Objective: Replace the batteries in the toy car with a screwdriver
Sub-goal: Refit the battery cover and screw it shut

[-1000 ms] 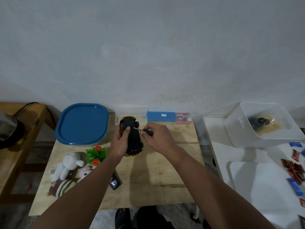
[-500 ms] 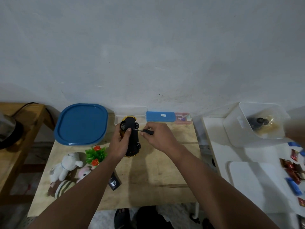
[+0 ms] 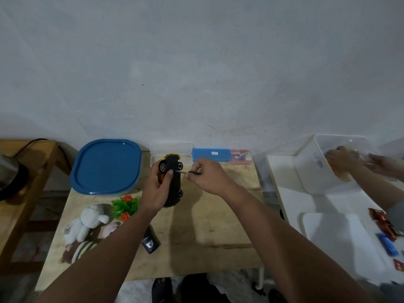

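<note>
My right hand (image 3: 207,177) pinches the screwdriver (image 3: 189,172), its tip touching the black underside of the toy car (image 3: 173,182). My left hand (image 3: 156,191) curls round the car, thumb on its belly, holding it wheels-up above the wooden table (image 3: 207,226). Behind it lie a blue lid (image 3: 106,167) and a blue case (image 3: 211,155); plush toys (image 3: 87,224) sit near my left forearm.

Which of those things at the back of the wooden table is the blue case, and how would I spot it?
Start at the wooden table and follow its back edge along the wall. Right of the big blue lid and the clear box lies the blue case: a flat, solid-blue oblong bearing a small white label.
</note>
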`<state>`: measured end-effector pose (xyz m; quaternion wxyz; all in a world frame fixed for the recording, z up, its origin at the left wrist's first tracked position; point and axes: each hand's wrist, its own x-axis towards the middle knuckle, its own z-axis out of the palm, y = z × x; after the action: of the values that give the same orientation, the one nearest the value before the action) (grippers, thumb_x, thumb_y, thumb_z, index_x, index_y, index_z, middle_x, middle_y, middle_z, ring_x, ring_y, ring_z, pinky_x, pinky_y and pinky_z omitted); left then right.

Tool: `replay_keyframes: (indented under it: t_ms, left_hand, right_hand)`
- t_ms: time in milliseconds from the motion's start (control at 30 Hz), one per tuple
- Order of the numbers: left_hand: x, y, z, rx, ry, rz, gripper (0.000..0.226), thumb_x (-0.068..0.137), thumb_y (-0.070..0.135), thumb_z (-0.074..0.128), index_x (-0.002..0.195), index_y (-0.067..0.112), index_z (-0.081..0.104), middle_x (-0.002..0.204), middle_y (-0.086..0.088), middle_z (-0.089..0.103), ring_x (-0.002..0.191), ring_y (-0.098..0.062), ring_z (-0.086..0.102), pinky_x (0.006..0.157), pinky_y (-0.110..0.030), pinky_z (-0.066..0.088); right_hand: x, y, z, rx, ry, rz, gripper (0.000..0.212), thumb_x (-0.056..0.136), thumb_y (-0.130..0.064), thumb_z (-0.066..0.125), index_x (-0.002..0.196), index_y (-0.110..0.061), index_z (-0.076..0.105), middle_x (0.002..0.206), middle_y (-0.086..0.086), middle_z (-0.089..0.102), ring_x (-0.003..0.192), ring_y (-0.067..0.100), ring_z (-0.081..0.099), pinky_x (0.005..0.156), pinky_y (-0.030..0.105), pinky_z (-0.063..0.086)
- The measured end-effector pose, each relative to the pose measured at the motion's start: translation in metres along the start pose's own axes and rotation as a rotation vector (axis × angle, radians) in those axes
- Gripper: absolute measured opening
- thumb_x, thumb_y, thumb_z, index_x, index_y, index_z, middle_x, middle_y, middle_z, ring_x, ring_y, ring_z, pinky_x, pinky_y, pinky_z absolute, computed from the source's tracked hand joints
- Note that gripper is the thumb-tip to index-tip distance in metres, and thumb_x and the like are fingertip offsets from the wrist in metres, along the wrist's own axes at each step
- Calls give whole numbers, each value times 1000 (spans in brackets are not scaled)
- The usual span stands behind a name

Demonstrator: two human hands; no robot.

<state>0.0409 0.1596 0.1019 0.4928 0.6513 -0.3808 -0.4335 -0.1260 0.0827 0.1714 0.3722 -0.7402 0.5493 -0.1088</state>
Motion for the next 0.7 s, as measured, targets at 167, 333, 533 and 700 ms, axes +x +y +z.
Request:
replay_keyframes:
  t_ms: [167,333,533,700]
  left_hand:
    - [1,-1,-2,-4,-16,-5,36,108,37,53,143,41,49,121,1,69,106,-22,71,82,-54,64]
    - [0,-1,0,-13,-28,0,35,109,35,52,143,37,49,120,5,68,107,-17,70,82,-42,64]
    - [2,-1,2,-36,-13,2,36,110,32,51,145,32,49,117,8,68,100,-5,69,68,-19,57]
    - [6,-2,3,-105,35,-56,29,109,35,53,137,33,55,120,3,70,108,-16,68,88,-37,57]
  right_hand:
    - [6,-1,-3,-49,-48,-9,29,92,-41,68,82,-15,70,85,2,69,82,19,65,82,43,56]
    - [4,-5,-7,-25,-28,21,22,90,-40,70,93,-19,65,101,-2,68,94,17,66,84,37,56]
    - [5,-11,-6,-32,-39,3,19,88,-34,74,82,-22,61,98,-2,69,92,15,65,85,37,56]
    - [5,-6,-1,12,20,-1,19,85,-39,74,84,-23,64,93,-7,70,88,12,67,80,32,56]
